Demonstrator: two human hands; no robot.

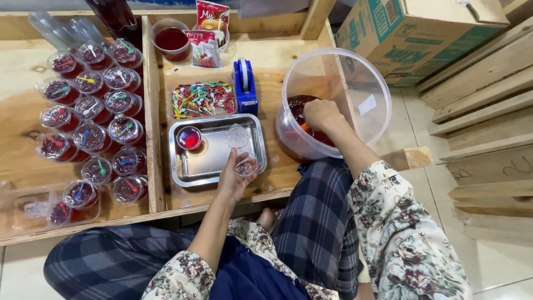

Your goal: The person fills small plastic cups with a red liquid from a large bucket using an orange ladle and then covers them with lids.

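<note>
Small cup (246, 165): clear, empty, at the right rim of the steel tray (208, 172), gripped by the left hand (233, 176).
Right hand (321, 115): closed inside the big clear tub (355, 83), over red liquid; what it holds is hidden.
Tray: also carries a filled red cup (189, 138) and a clear lid (237, 135).
Behind the tray: box of coloured spoons (202, 99), blue tape dispenser (245, 86).
Left of the surface (16, 128): rows of sealed red cups (91, 133).
</note>
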